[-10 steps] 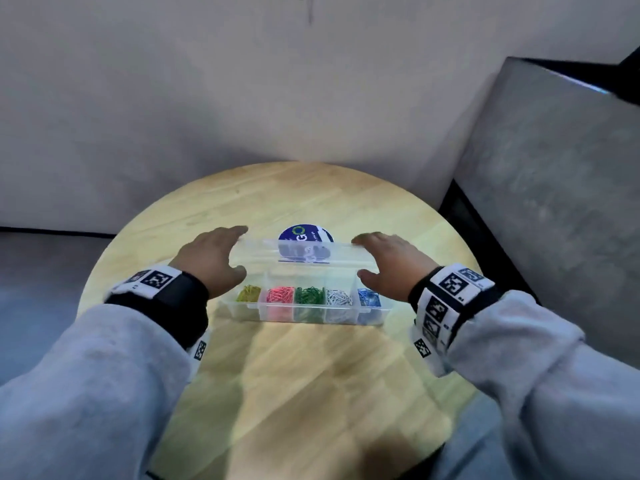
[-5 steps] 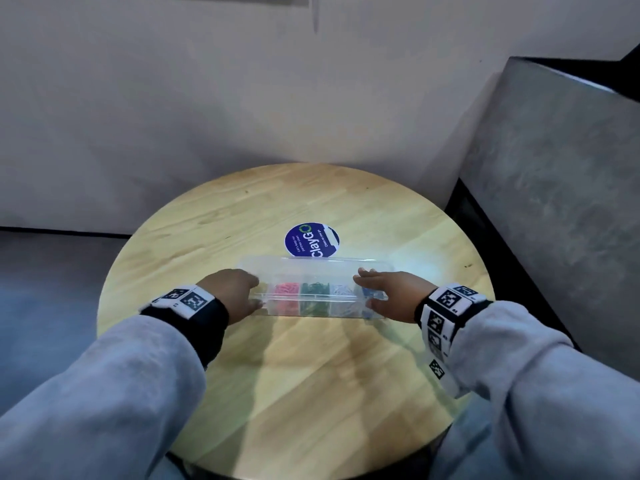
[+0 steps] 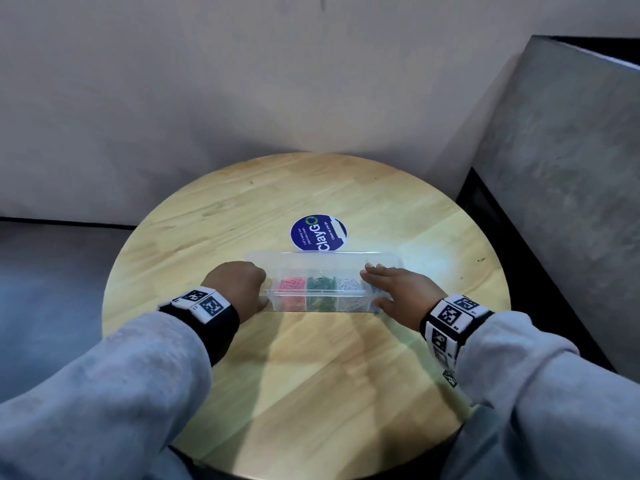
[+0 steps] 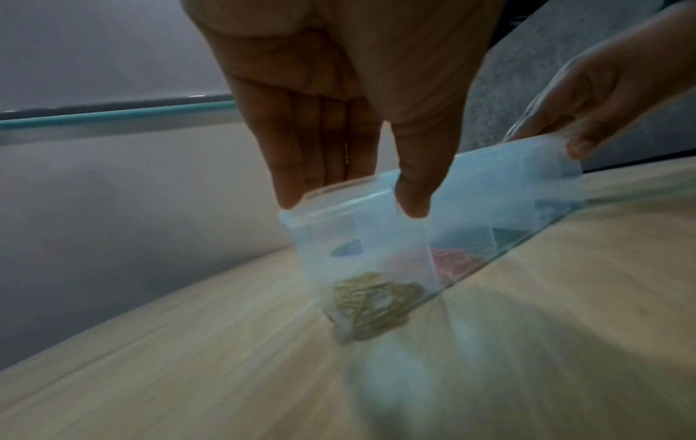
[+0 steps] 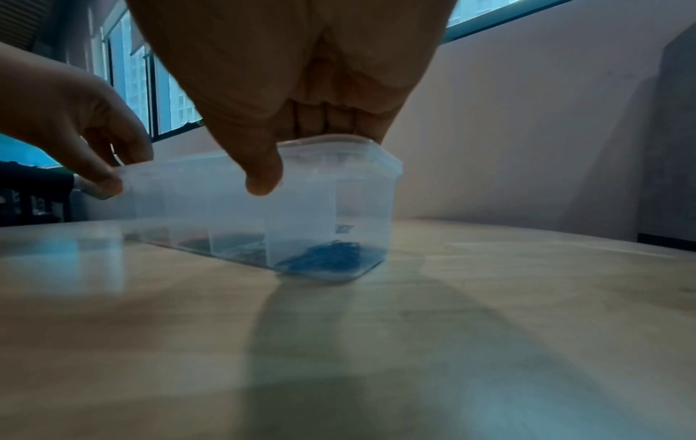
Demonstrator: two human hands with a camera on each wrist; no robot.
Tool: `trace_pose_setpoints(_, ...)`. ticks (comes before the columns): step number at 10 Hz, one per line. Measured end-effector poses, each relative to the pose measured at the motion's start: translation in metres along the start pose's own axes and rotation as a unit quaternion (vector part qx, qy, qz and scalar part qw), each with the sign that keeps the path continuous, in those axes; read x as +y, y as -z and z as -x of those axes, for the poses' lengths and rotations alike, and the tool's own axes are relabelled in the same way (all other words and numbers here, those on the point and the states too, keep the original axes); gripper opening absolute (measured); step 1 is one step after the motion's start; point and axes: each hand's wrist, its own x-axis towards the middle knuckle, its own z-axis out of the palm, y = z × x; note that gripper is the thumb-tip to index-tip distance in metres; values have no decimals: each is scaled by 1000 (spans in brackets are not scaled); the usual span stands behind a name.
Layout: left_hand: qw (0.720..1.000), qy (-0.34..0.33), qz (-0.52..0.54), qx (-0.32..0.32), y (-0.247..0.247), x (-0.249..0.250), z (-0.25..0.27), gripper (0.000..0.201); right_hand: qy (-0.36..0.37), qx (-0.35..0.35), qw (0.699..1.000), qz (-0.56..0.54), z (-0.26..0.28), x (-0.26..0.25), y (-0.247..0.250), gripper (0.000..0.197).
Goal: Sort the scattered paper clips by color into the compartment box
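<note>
My L hand (image 3: 239,287) & R hand (image 3: 398,292) grip compartment box (image 3: 322,271) ends, lid down, clips (image 3: 320,284) sorted inside; task looks done.

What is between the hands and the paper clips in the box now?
The closed clear lid of the box covers every compartment. The left hand and right hand grip its two ends, so neither can reach the paper clips.
</note>
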Motion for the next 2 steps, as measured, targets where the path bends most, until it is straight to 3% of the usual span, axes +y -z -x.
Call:
trace_pose_setpoints(1, 999, 7, 53, -10, 3, -5, 5, 49, -9, -14, 1000, -15, 1, -6, 7, 62)
trace_pose_setpoints(2, 992, 19, 103, -75, 7, -14, 19, 75, -5, -47, 999, 2, 10, -10, 14, 64)
